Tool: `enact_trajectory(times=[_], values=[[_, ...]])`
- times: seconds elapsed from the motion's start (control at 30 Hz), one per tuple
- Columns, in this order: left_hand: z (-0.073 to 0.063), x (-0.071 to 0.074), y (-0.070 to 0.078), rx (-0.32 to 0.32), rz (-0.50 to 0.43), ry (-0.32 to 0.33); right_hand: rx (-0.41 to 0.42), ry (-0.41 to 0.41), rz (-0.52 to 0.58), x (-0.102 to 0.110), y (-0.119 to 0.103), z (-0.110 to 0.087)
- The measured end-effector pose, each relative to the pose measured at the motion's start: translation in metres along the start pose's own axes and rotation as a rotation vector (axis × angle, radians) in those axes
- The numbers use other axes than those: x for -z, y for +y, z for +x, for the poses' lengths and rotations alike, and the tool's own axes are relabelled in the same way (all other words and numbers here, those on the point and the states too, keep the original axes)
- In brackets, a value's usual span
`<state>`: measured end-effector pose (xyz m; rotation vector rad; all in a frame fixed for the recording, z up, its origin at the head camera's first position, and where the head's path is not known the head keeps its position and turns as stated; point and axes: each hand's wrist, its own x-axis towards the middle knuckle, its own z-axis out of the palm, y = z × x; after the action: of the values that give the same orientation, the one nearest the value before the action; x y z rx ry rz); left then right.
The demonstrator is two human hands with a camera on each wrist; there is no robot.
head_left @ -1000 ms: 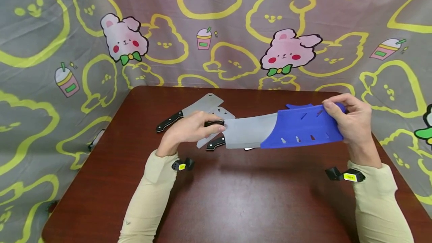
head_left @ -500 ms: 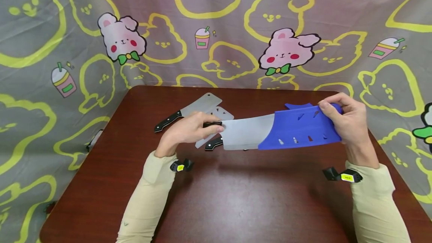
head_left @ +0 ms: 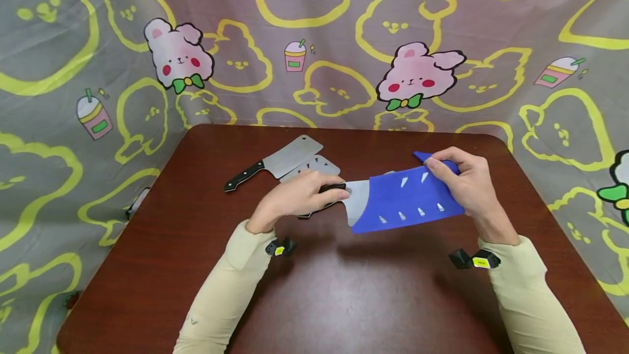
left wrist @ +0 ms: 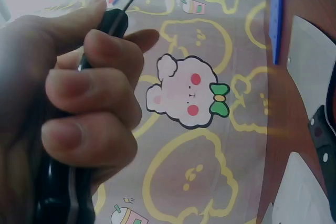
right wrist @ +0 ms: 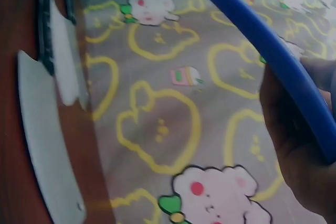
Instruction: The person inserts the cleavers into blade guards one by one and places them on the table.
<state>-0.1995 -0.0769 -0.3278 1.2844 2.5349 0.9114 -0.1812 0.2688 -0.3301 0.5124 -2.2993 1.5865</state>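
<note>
My left hand (head_left: 307, 194) grips the black handle (left wrist: 58, 187) of a cleaver, fingers curled round it. Only a short strip of the cleaver's blade (head_left: 356, 202) shows by the handle; the rest lies inside a blue slotted blade sheath (head_left: 408, 201). Bright metal shows through the slots. At the sheath's far end my right hand (head_left: 467, 184) pinches it, thumb on the near face. Knife and sheath are held over the table, nearly level. In the right wrist view the sheath (right wrist: 262, 35) appears as a curved blue edge across the palm.
Behind, on the brown table (head_left: 172, 255), lies a second cleaver (head_left: 295, 156) with a black handle. Next to it is a pale slotted sheath (head_left: 321, 164). A third knife (right wrist: 50, 140) is largely hidden in the head view. Another blue piece (head_left: 420, 155) lies behind my right hand.
My right hand has moved left with the blue sheath, which now covers much more of the blade. My left hand has shifted slightly right with the cleaver.
</note>
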Motion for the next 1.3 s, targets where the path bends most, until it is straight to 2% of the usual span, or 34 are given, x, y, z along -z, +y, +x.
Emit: enact_trajectory(times=[0.07,0.2,0.3,0.4,0.57,0.7,0.8,0.93,1.03,1.3], values=[[0.002,-0.001,0.002,0.018,0.038,0.021,-0.02,0.008,0.008,-0.009,0.0,0.0],[0.002,-0.002,0.002,0.051,0.057,0.027,0.012,0.036,0.045,-0.021,0.001,-0.001],[0.002,-0.003,0.003,0.046,0.043,0.025,0.031,0.027,0.073,-0.024,0.0,0.0],[0.003,-0.005,0.006,0.068,0.023,0.021,0.009,-0.003,0.059,-0.022,0.001,0.0],[0.013,-0.013,0.009,0.085,-0.003,-0.022,-0.097,-0.141,-0.111,-0.003,0.007,-0.001],[0.023,-0.021,0.006,0.095,-0.016,-0.11,-0.159,-0.272,-0.271,0.015,0.018,-0.002],[0.029,-0.025,0.004,0.118,0.009,-0.174,-0.181,-0.331,-0.356,0.026,0.027,-0.003],[0.039,-0.032,0.0,0.12,0.11,-0.191,-0.213,-0.368,-0.417,0.043,0.039,-0.005],[0.044,-0.037,-0.003,0.11,0.145,-0.186,-0.249,-0.375,-0.452,0.058,0.046,-0.007],[0.055,-0.058,-0.008,0.111,0.107,-0.219,-0.272,-0.39,-0.52,0.092,0.071,-0.009]])
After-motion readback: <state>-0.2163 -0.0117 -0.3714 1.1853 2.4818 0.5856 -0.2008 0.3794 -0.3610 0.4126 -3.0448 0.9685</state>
